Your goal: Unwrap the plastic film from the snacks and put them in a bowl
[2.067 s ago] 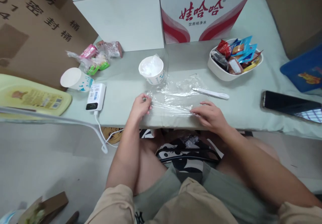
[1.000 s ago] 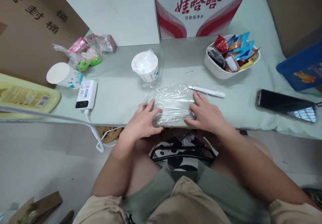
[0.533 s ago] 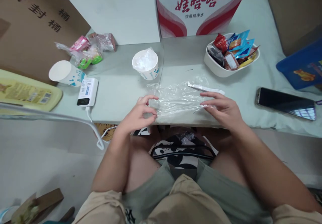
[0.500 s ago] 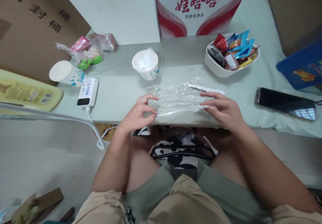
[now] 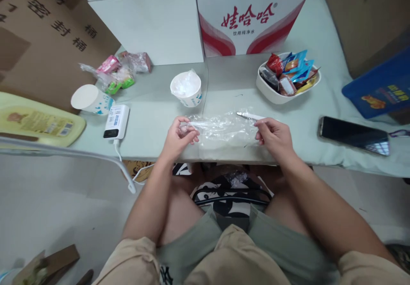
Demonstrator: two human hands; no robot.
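A crinkled transparent plastic bag (image 5: 221,127) lies stretched sideways near the table's front edge. My left hand (image 5: 182,135) grips its gathered left end, fingers curled with the thumb against them. At the right end, my right hand (image 5: 273,135) has its thumb and fingers pinched on the plastic. A slim white tool with a dark pointed tip (image 5: 251,116), perhaps a craft knife, lies just behind the bag; its rear part is hidden by my right hand. Behind the left hand stands a paper cup (image 5: 191,99) with crumpled transparent plastic inside.
A white bowl of packaged snacks (image 5: 272,94) and a phone (image 5: 354,135) are on the right. On the left are a power bank (image 5: 117,122) with a cable, a tipped paper cup (image 5: 92,99), wrapped snacks (image 5: 124,69) and a yellow bottle (image 5: 41,118). Cartons (image 5: 150,29) line the back.
Both hands have closed from spread fingers onto the bag's ends. The plastic has become more bunched at the left. The camera view has tilted up slightly.
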